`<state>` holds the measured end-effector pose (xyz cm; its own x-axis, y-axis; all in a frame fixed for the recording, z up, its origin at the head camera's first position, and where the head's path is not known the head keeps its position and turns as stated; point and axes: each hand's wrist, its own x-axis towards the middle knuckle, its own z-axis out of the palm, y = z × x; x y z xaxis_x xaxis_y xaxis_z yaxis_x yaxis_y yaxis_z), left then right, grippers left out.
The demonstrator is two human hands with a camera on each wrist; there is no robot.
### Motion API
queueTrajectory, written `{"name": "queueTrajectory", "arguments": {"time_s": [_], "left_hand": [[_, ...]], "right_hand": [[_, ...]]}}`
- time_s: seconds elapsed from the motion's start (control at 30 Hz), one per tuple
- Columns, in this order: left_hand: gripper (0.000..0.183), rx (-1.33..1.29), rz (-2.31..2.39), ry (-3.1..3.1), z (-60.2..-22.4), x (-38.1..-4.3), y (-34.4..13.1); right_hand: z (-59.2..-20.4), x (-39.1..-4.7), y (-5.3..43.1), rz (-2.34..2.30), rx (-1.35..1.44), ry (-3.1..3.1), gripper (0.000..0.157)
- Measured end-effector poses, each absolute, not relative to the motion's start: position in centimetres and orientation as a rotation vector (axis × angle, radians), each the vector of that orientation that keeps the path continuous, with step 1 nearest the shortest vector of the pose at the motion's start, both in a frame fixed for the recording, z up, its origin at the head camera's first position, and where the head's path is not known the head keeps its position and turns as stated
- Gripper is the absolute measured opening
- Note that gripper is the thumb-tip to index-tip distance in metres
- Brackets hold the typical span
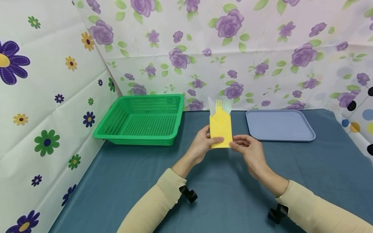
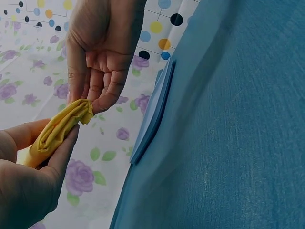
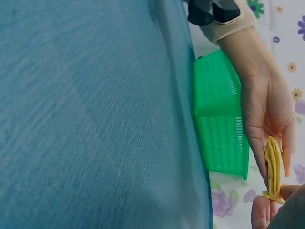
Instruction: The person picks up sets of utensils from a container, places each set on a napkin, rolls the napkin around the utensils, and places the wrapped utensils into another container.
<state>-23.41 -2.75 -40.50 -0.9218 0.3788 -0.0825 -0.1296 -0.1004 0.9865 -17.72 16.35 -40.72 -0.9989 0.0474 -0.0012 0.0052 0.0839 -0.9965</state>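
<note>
A folded yellow napkin [image 1: 220, 129] is held upright above the table, its folded bottom edge facing the wrist cameras. Out of its top stick a whitish knife [image 1: 211, 106], a yellow fork [image 1: 219, 104] and a pale green spoon [image 1: 227, 106]. My left hand [image 1: 201, 144] grips the napkin's lower left, thumb across the front and fingers behind. At the lower right corner, my right hand [image 1: 250, 152] pinches the napkin edge between thumb and fingers. In the left wrist view the napkin's layers [image 2: 59, 129] show between both hands.
A green plastic basket [image 1: 135, 141] stands at the back left of the blue-covered table [image 1: 140, 181]. At the back right lies a light blue tray [image 1: 279, 124]. Flowered sheets [image 1: 163, 42] hang behind and to the left.
</note>
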Motion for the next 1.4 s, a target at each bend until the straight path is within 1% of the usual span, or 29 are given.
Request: {"name": "queueTrajectory", "arguments": {"time_s": [0.47, 0.7, 0.83, 1.07, 1.4], "left_hand": [[0.055, 0.259, 2.068, 1.831, -40.74, -23.88, -2.49], [0.054, 0.244, 2.078, 1.836, -40.78, -23.94, -2.37], [0.055, 0.257, 2.081, 1.857, -40.69, -23.86, -2.39], [0.055, 0.256, 2.091, 1.877, -40.65, -23.73, -2.29], [0.056, 0.249, 2.120, 1.883, -40.75, -23.53, -2.12]], "right_hand": [[-40.89, -18.03, 16.60, 2.324, -0.118, -2.182, 0.038], [-40.83, -18.15, 16.68, 2.352, -0.154, -2.156, 0.037], [-40.94, -18.32, 16.80, 2.292, -0.162, -2.223, 0.037], [-41.09, -18.31, 17.01, 2.036, -0.174, -2.401, 0.043], [-41.09, -18.17, 16.86, 2.061, -0.192, -2.329, 0.038]]}}
